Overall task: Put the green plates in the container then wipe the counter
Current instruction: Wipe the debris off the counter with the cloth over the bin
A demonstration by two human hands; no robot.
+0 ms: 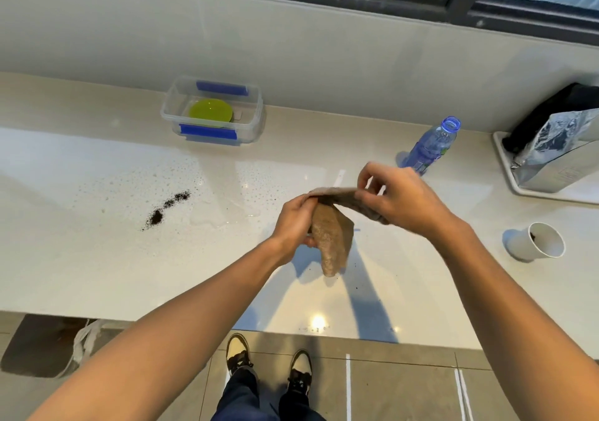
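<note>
A pale, speckled stone counter runs beneath a dark-framed window, and the clear plastic container with blue clips sits toward its back wall. Inside the container lie the round green plates — stacked, it seems, though I cannot count them. In front of the container and to its left, a trail of dark grounds dirties the counter, with a wet patch beside it. In front of the container and to its right, both hands hold a brown cloth above the surface: the left hand is closed around one end, the right hand pinches the upper edge — the rest hangs down. Further right of the container stand an open blue plastic bottle and a white paper cup.
</note>
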